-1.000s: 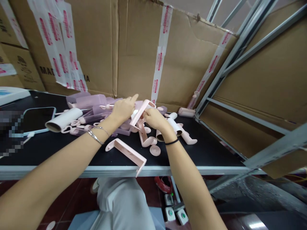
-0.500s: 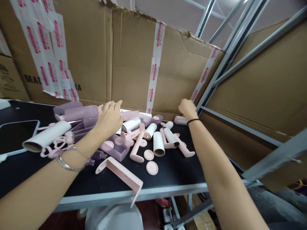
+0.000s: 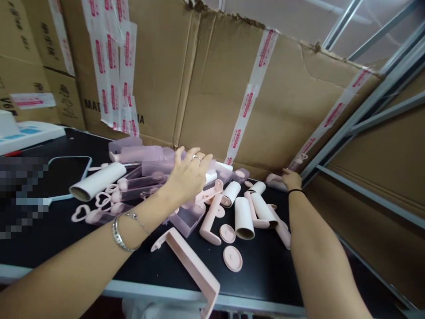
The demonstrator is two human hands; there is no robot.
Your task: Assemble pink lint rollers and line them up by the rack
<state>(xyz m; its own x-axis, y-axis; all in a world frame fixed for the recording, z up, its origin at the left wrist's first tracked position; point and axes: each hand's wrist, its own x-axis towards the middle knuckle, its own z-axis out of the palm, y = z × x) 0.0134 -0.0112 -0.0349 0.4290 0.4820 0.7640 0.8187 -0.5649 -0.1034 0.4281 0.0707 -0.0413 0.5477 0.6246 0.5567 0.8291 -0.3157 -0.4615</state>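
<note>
My left hand (image 3: 191, 173) lies over the middle of a pile, fingers spread and pointing toward the cardboard. Translucent purple boxes (image 3: 141, 153) surround it; what its fingertips touch is partly hidden. At the back right, my right hand (image 3: 292, 178) pinches a purple piece with a pink heart-shaped loop (image 3: 302, 157). Beside that hand lies a pink cylinder (image 3: 276, 181). Between my hands are white cardboard tubes (image 3: 244, 217), a pink L-shaped part (image 3: 210, 226) and pink discs (image 3: 233, 258). Similar heart-looped pieces (image 3: 102, 200) lie left of my left hand.
A long pink bracket (image 3: 192, 261) juts over the metal front edge (image 3: 142, 290) of the black table. A tall taped cardboard sheet (image 3: 215, 88) closes off the back. Metal shelf bars (image 3: 381, 110) rise at right. At left lie a blue-rimmed dark panel (image 3: 69, 177) and a white device (image 3: 33, 133).
The view has swung left. My right hand has turned and lowered beside the pink cylinder, and the heart-looped piece now shows past its fingers. My left hand has shifted right over the pile.
</note>
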